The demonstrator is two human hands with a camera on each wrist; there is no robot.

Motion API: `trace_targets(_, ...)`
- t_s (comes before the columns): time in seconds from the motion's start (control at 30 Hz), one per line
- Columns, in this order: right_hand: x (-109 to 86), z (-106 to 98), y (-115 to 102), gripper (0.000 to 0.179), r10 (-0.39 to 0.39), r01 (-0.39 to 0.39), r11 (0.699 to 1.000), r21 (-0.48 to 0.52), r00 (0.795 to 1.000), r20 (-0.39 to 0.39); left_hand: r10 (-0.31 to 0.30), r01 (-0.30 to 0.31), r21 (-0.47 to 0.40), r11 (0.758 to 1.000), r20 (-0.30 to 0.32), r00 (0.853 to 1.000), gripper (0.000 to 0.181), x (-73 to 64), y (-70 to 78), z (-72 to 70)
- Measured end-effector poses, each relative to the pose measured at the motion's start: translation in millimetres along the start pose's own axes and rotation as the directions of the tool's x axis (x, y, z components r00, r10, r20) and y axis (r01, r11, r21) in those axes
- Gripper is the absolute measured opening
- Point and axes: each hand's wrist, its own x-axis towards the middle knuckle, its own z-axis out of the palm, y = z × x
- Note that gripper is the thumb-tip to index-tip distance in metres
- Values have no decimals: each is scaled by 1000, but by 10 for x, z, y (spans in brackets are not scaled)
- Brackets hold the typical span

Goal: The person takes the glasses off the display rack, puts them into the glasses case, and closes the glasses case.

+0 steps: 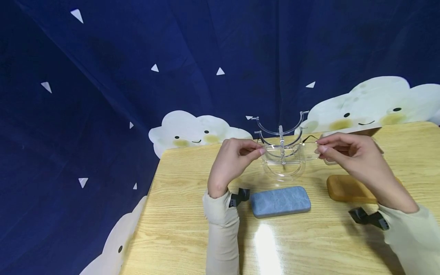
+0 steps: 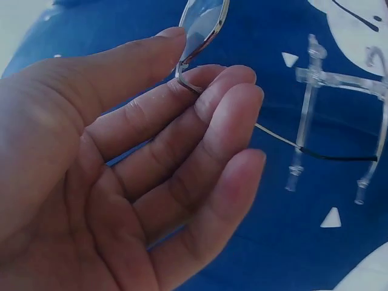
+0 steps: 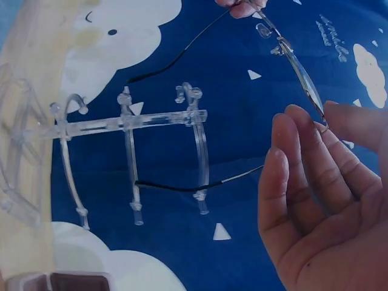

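A pair of thin metal-framed eyeglasses (image 1: 309, 151) is held up level between both hands. My left hand (image 1: 235, 156) pinches one end of the frame at the hinge between thumb and index finger; in the left wrist view, a lens (image 2: 204, 24) rises above that pinch. At the other end, my right hand (image 1: 354, 152) pinches the opposite hinge the same way. The dark-tipped temples point away from me, toward a clear plastic eyeglass stand (image 3: 91, 126) with curved arms. In the right wrist view, one temple tip (image 3: 163, 186) overlaps a curved arm.
A blue glasses case (image 1: 280, 201) lies on the wooden table (image 1: 185, 214) in front of the stand. An orange-brown case (image 1: 350, 190) sits under my right forearm. Partly hidden behind my right hand is a pale-edged item (image 1: 330, 162). A dark blue cloth (image 1: 192, 46) hangs behind.
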Motion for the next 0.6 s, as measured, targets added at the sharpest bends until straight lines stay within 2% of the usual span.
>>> trace_targets(0.23,-71,29,-128,15,-81,80,997,-5,995,-63,34,-36,-42,998,-58,998,13,-72,89,-63)
trace_targets(0.43,-92,52,-166,15,-100,99,995,-23,990,-96,43,-56,-96,994,-131,990,13,-60,100,-66)
trace_targets(0.6,-112,59,-170,17,-109,107,994,-23,986,-123,44,-61,-115,992,-149,988,12,-72,105,-64)
